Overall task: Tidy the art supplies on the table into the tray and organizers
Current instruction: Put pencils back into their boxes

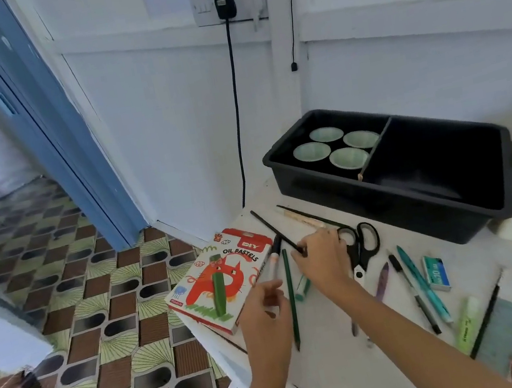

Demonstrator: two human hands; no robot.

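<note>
Left hand (263, 309) grips white marker (274, 260), hiding its end.

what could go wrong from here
1. The pastel box hangs over the table edge with a loose green crayon on top. The left hand, holding a marker right beside it, could nudge either onto the floor.
2. The right hand pinches a black stick close to the scissors. Lifting it carelessly might knock the green pencil.
</note>
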